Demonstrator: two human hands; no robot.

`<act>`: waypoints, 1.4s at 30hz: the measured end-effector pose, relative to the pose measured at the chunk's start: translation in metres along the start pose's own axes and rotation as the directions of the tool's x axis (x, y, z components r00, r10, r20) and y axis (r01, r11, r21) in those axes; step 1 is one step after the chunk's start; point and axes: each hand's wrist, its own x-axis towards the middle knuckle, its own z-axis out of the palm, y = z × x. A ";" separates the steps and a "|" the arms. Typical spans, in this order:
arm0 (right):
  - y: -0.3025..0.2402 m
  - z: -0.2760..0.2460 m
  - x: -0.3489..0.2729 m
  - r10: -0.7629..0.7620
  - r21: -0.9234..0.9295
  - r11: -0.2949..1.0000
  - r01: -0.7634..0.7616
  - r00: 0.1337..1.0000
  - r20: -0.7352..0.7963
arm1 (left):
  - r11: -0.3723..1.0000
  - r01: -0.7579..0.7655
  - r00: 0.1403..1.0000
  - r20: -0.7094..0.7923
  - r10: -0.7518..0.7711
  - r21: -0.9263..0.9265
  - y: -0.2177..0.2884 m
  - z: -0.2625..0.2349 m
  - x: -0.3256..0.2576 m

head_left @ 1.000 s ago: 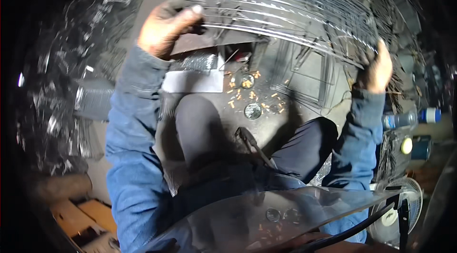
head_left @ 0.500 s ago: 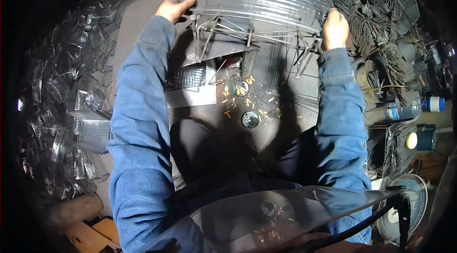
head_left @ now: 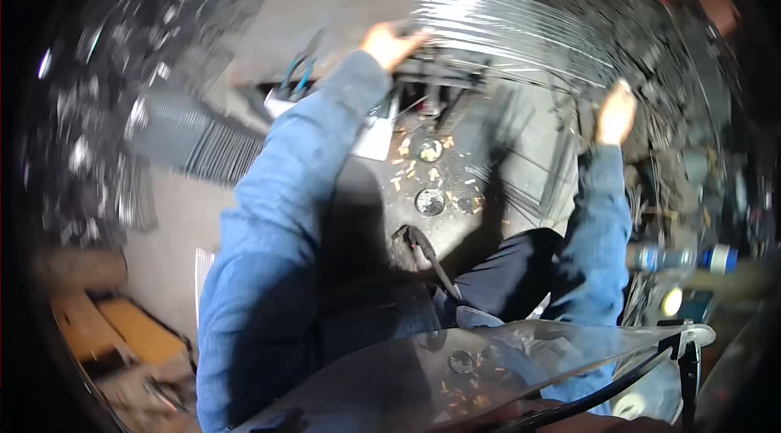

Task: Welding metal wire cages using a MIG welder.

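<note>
Here both hands [head_left: 389, 44] [head_left: 615, 114] grip the wire grille [head_left: 521, 34], lying left-to-right.

Wide curved grille of shiny wire rods [head_left: 521, 30], raised above dark floor

Blue denim long sleeves, dark trousers, bare left hand [head_left: 389, 44], bare right hand [head_left: 616, 114]

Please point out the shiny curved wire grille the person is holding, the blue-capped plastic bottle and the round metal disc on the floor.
Shiny curved wire grille [head_left: 521, 30], head view, on its bright wires.
Blue-capped plastic bottle [head_left: 679, 259], head view, on its body.
Round metal disc [head_left: 429, 202], head view, on its centre.
</note>
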 end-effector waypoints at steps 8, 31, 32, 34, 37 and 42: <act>-0.147 -0.016 -0.128 -0.229 0.616 0.676 -0.403 0.680 0.696 | 0.907 -0.410 0.872 0.334 0.357 0.100 -0.110 -0.184 -0.254; -0.008 0.023 -0.110 0.142 0.468 0.641 -0.608 0.693 0.707 | 0.172 0.566 0.517 -0.185 -0.835 0.806 -0.375 -0.156 -0.632; -0.008 0.025 -0.110 0.150 0.465 0.659 -0.591 0.710 0.688 | 0.168 0.536 0.544 -0.186 -0.818 0.827 -0.372 -0.160 -0.634; -0.011 0.032 -0.113 0.196 0.453 0.697 -0.557 0.755 0.626 | 0.137 0.482 0.581 -0.199 -0.789 0.865 -0.363 -0.171 -0.634; -0.008 0.024 -0.100 0.201 0.413 0.722 -0.555 0.739 0.643 | 0.378 0.697 0.573 -0.155 -0.805 0.609 -0.304 -0.201 -0.601; -0.010 0.035 -0.092 0.083 0.436 0.799 -0.414 0.794 0.603 | 0.530 0.834 0.549 -0.343 -0.762 0.156 -0.222 -0.311 -0.584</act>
